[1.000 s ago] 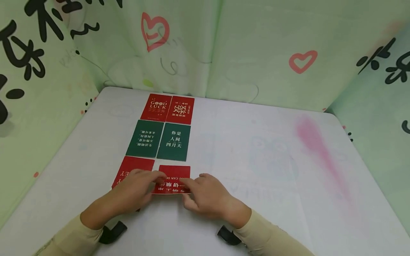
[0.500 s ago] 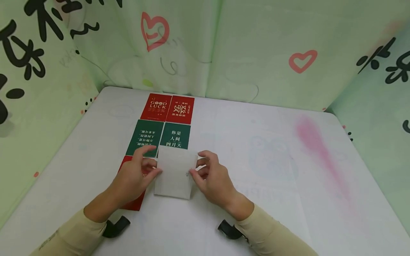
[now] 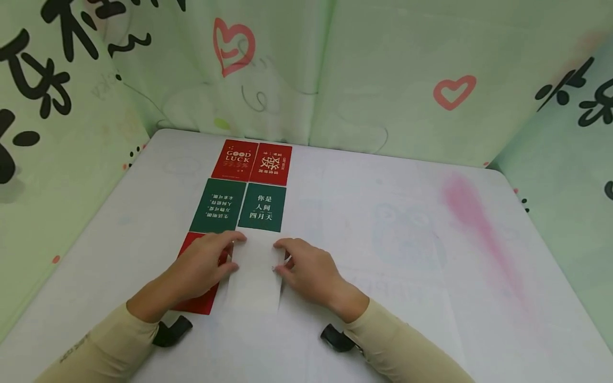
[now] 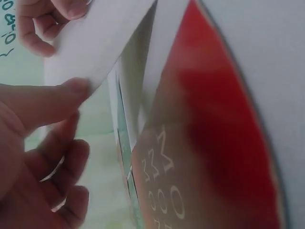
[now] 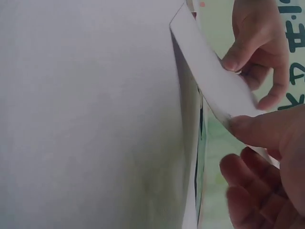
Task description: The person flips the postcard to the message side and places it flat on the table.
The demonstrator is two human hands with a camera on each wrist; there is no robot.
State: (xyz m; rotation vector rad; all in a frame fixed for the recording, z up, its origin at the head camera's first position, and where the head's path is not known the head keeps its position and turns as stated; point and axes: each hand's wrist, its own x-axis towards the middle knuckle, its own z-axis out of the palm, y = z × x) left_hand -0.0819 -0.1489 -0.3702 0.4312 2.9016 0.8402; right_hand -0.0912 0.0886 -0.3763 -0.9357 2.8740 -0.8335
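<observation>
Fingers (image 3: 232, 236) bent, the left hand (image 3: 201, 260) and right hand (image 3: 311, 274) pinch a white card (image 3: 256, 271) by its left and right edges — forearms (image 3: 91, 340) slanting in from the near side. It tilts above the table (image 3: 364, 223), near of the right green card (image 3: 262, 207), right of a red card (image 3: 197, 304).

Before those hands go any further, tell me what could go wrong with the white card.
It could twist or slip: the left fingers and right fingers hold the white card only by its side edges, tilted off the table.
It might land overlapping the green card, whose near edge it seems to meet in the head view.
The left fingers could nudge the red card, since that hand is over it.
</observation>
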